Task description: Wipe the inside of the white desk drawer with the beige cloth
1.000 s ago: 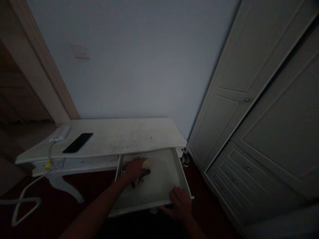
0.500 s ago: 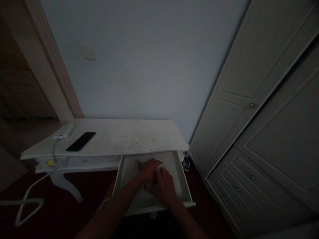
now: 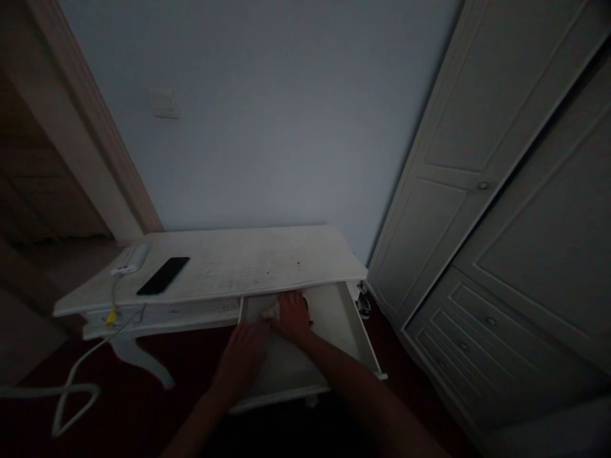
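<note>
A pulled-out white drawer (image 3: 329,334) is below the desk top, and both my hands reach into it. My right hand (image 3: 292,315) lies toward the drawer's back, its fingers bent over a pale, cloth-like bundle (image 3: 272,312) that pokes out on its left. Just past the right fingers shows a small dark and orange thing (image 3: 308,308), mostly covered by the hand. At the drawer's left side is my left hand (image 3: 248,340), close to the bundle. Dimness and blur hide what its fingers do.
A black phone (image 3: 163,276) and a white power strip (image 3: 130,259) lie on the left of the white desk (image 3: 238,254). A white cable (image 3: 90,346) hangs down by the leg. The white wardrobe (image 3: 439,203) stands close on the right.
My hands, together near the drawer's middle before, have moved apart. The right is now farther back; the left has drawn toward the left side. The view has shifted slightly.
</note>
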`<state>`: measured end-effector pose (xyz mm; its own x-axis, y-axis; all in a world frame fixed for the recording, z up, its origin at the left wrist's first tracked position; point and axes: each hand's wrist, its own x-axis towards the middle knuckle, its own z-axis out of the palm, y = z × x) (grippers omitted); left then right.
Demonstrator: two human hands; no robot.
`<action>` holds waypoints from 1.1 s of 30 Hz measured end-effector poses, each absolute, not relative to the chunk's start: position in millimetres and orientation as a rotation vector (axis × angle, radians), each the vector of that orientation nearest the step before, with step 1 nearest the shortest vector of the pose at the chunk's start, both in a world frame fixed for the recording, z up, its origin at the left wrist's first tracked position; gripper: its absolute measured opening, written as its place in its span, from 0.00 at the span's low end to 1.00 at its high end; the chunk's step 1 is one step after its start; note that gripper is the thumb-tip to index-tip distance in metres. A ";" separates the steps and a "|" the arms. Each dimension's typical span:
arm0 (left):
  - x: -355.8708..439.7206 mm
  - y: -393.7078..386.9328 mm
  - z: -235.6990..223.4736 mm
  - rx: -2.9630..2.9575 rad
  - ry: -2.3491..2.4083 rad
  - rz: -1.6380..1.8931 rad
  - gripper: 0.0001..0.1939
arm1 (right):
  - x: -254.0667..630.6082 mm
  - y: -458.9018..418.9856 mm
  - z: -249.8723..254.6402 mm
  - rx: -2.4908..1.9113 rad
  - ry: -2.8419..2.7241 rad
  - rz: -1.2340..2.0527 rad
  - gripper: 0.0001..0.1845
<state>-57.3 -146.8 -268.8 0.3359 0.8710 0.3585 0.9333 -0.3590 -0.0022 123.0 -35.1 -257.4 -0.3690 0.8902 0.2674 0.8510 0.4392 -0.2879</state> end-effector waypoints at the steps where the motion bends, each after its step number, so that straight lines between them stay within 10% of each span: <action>1: -57.5 -148.2 -269.1 -2.384 -1.625 -0.460 0.31 | 113.9 -29.2 -254.5 -1.469 -2.325 0.146 0.40; 23: -46.0 -152.0 -254.0 -2.403 -1.662 -0.560 0.13 | 274.2 -34.1 -223.9 -1.599 -2.676 -0.009 0.39; 33: -51.1 -146.1 -271.1 -2.164 -1.627 -0.735 0.16 | 135.3 -64.9 -267.4 -1.178 -2.737 -0.048 0.43</action>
<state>-51.1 -146.1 -271.1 0.2126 0.7834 0.5840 0.9561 -0.2900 0.0410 135.3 -64.9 -267.4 -0.6768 0.7186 0.1601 0.7238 0.6892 -0.0338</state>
